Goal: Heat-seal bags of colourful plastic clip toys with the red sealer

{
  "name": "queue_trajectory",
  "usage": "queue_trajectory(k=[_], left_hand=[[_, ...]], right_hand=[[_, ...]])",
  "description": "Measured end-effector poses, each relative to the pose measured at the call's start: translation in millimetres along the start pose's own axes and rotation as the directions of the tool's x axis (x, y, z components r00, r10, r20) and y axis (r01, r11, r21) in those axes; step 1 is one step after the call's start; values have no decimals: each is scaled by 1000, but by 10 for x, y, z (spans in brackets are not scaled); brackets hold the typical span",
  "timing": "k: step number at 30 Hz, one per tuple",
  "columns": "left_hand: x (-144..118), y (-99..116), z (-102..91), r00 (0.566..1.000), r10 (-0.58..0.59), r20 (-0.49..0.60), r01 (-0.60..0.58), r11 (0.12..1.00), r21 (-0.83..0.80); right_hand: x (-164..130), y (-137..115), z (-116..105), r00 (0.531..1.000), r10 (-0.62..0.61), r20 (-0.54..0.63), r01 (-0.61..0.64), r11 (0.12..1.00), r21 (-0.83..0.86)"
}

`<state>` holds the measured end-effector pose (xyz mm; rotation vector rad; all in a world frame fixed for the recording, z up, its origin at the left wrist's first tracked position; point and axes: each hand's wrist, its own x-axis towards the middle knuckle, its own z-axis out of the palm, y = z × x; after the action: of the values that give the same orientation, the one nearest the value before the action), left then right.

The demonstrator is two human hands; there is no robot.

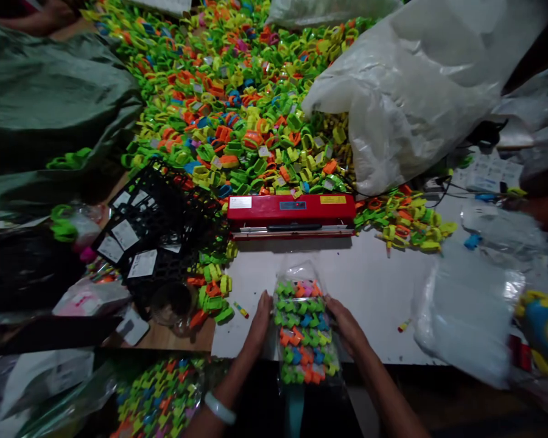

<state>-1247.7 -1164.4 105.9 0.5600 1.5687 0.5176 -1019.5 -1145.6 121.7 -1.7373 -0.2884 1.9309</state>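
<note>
A clear plastic bag [304, 331] filled with rows of small green, orange, blue and pink plastic toy pieces stands at the near edge of the white tabletop. My left hand [261, 319] presses against its left side, and my right hand [347, 322] grips the right side near the top. Some fingertips are hidden by the bag's edges. The bag's upper end [299, 267] is loose film, pointing toward a red bag sealer [292, 210]. That sealer lies across the table just beyond, apart from the bag.
A big heap of colourful toy pieces [237, 103] spreads behind the sealer. Black plastic trays [150, 225] are stacked at left. Flat clear bags [461, 310] lie at right, below a large translucent sack [406, 91]. A blue and yellow fan-like object [541, 322] sits far right.
</note>
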Motion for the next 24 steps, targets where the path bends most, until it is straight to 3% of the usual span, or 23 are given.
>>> queue_trajectory(k=[4,6,9,12,15,17,19,22,24], left_hand=[[554,394,-126,990,108,95,-111,993,30],[745,596,-158,960,204,193,-208,978,3],[912,874,-189,873,303,382,-318,948,-25],[1008,1084,-184,796,320,514,-381,925,14],[1110,1214,-175,771,296,564,-410,908,83],[1190,1264,-223,779,275,563,-410,904,125],[1263,1286,-337,809,266,524,-401,902,162],[1311,1263,-572,882,285,374,-380,901,208],[1280,1199,-682,924,313,219,-360,907,218]], right_hand=[[367,-196,-30,992,-86,-97,86,996,-5],[592,-299,-31,990,-141,0,141,988,58],[866,-438,-81,960,-219,177,204,974,101],[1027,-574,-149,914,-305,268,316,949,5],[1113,-723,-132,872,-311,378,370,925,-91],[1166,-815,-90,849,-296,438,397,904,-158],[1229,-882,-83,848,-326,417,453,855,-253],[1290,-910,-204,861,-458,221,508,789,-344],[1263,-873,-332,854,-514,82,509,792,-338]])
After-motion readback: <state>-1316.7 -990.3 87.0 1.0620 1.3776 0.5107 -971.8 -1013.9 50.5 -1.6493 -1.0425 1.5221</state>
